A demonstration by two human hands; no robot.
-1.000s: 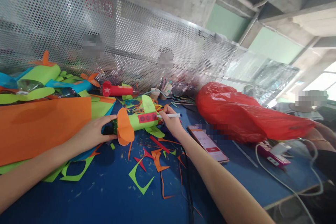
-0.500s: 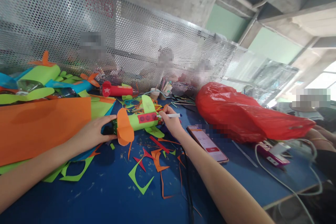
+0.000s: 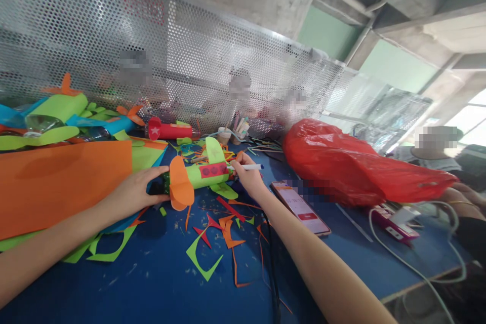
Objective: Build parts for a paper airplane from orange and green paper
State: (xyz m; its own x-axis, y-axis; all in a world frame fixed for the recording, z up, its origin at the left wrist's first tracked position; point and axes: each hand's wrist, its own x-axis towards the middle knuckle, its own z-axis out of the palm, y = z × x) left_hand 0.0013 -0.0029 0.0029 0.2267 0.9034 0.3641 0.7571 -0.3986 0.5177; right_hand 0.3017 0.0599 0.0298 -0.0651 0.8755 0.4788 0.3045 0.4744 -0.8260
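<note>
A toy plane [image 3: 193, 176], made of a bottle wrapped in green paper, lies on its side above the blue table. It has an orange paper propeller [image 3: 180, 182], green wings and a red strip [image 3: 213, 169] with dark round marks. My left hand [image 3: 146, 186] is closed around the bottle's dark green neck end, behind the propeller. In my right hand [image 3: 246, 174] a white marker with a blue end [image 3: 250, 166] is pinched, its tip at the right end of the red strip. Red, green and orange paper scraps [image 3: 228, 230] lie just in front.
Orange paper sheets [image 3: 64, 182] and more paper-covered bottles [image 3: 172, 130] are at left and back. Cups of markers [image 3: 240, 126] stand by the perforated metal screen [image 3: 212, 61]. A phone [image 3: 301, 207], a red plastic bag [image 3: 334, 162] and a power strip with white cable [image 3: 395, 225] are at right.
My hands, the toy plane and the marker stay almost in place. At the far right, another person's head has shifted slightly left.
</note>
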